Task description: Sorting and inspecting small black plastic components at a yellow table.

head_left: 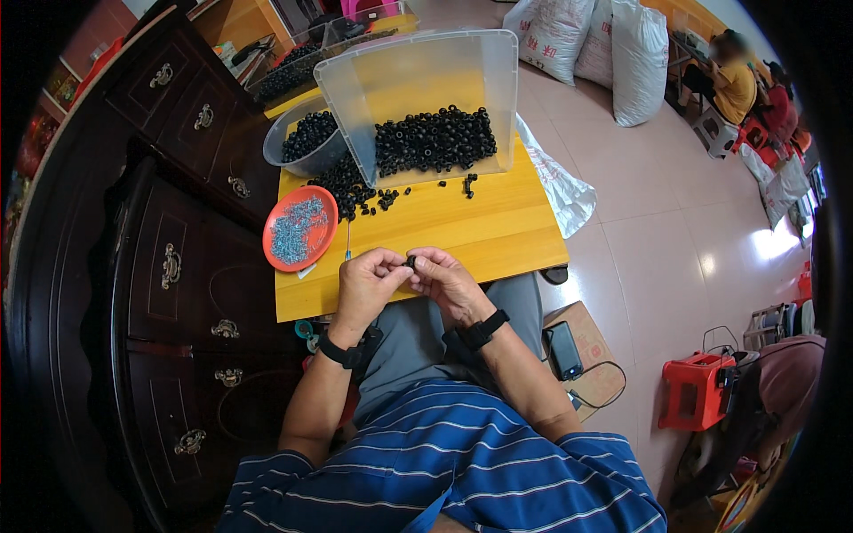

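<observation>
Over the near edge of the table, my left hand (366, 279) and my right hand (447, 282) meet, fingertips pinched together. Between them is a small black round plastic part (410, 261), partly covered by the fingers. Close to my left hand lies a thin metal shaft with a bluish end (348, 242), perhaps a screwdriver. An orange-red plate (330, 242) to the left carries many small silvery screws (296, 233). Beyond my hands, black ring-like parts (435, 140) are heaped in a clear plastic bin (418, 62) tipped on its side. More loose black parts (342, 182) spill across the tabletop.
A clear round tub (275, 147) of black parts stands left of the bin on the yellow wooden table (462, 226). A dark cabinet (204, 266) borders the left side. White sacks (640, 62), a red stool (693, 386) and a cardboard box with a phone (563, 348) are at the right.
</observation>
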### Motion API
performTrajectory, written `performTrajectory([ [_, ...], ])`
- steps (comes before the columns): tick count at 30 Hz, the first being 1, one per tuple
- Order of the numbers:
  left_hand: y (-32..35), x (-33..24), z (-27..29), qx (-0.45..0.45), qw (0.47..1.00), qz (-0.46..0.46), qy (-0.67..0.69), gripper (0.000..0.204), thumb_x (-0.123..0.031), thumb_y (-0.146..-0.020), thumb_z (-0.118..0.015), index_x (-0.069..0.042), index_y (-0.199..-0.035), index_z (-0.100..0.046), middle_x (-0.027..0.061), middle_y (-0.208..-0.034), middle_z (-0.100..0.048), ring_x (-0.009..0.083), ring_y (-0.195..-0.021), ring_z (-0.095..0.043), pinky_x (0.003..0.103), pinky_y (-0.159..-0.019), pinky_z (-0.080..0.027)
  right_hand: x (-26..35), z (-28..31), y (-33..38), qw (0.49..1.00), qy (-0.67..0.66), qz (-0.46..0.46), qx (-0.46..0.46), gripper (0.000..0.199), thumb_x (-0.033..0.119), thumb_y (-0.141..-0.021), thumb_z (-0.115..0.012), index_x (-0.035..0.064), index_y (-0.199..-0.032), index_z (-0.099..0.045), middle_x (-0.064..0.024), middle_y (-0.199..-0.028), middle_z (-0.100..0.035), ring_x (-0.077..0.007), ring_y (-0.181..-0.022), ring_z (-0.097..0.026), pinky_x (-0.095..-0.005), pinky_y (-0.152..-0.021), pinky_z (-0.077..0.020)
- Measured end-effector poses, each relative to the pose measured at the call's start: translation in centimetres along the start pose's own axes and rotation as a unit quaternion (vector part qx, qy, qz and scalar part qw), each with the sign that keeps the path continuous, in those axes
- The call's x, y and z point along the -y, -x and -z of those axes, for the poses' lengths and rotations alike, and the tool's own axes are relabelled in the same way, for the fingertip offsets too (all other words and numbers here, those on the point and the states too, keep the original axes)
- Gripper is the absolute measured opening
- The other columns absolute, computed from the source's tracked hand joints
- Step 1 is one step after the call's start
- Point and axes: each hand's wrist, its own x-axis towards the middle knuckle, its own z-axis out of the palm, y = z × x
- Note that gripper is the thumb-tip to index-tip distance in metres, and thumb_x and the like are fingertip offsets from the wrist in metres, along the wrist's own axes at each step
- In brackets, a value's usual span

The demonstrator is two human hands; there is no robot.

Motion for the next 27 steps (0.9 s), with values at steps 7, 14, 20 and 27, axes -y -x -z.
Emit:
performTrajectory([
  [7, 0.0, -1.3, 0.0, -0.021, 0.998, -0.043, -0.044, 0.014, 0.000, -0.077, -0.077, 0.002, -0.088, -0.068, 0.0032, -0.075, -0.067, 0.0060, -0.063, -0.059, 0.021, -0.058, -0.048, 0.3, 0.2, -0.1, 0.999, -0.039, -0.019, -0.004, 0.018, 0.017, -0.095, -0.065, 0.0078, -0.110, -0.064, -0.0008, -0.092, -0.069, -0.0086, -0.078, -0.067, -0.0240, -0.074, -0.0555],
  [14, -0.3, -1.9, -0.1, -0.016, 0.992, -0.072, -0.106, 0.013, 0.000, -0.074, -0.076, 0.002, -0.083, -0.066, 0.0081, -0.073, -0.066, 0.0111, -0.058, -0.060, 0.025, -0.054, -0.048, 0.3, 0.2, -0.2, 0.999, -0.044, -0.019, 0.007, 0.018, 0.017, -0.095, -0.065, 0.0077, -0.110, -0.064, 0.0000, -0.090, -0.068, -0.0081, -0.079, -0.066, -0.0238, -0.075, -0.0555],
  [20, -0.5, -2.2, -0.2, -0.007, 0.989, -0.086, -0.124, 0.013, 0.000, -0.074, -0.076, 0.002, -0.082, -0.066, 0.0065, -0.069, -0.065, 0.0088, -0.058, -0.058, 0.024, -0.054, -0.047, 0.2, 0.5, -0.3, 0.999, -0.034, -0.013, 0.001, 0.018, 0.016, -0.095, -0.065, 0.0069, -0.111, -0.063, -0.0008, -0.091, -0.068, -0.0086, -0.079, -0.066, -0.0243, -0.075, -0.0559],
  [27, -0.4, -2.0, -0.1, -0.006, 0.981, -0.104, -0.161, 0.013, -0.002, -0.074, -0.077, 0.001, -0.080, -0.066, 0.0072, -0.070, -0.066, 0.0111, -0.057, -0.060, 0.025, -0.054, -0.047, -0.3, 0.7, -0.5, 1.000, -0.017, 0.000, -0.008, 0.018, 0.016, -0.094, -0.067, 0.0066, -0.110, -0.064, -0.0017, -0.091, -0.068, -0.0096, -0.078, -0.066, -0.0243, -0.073, -0.0556],
])
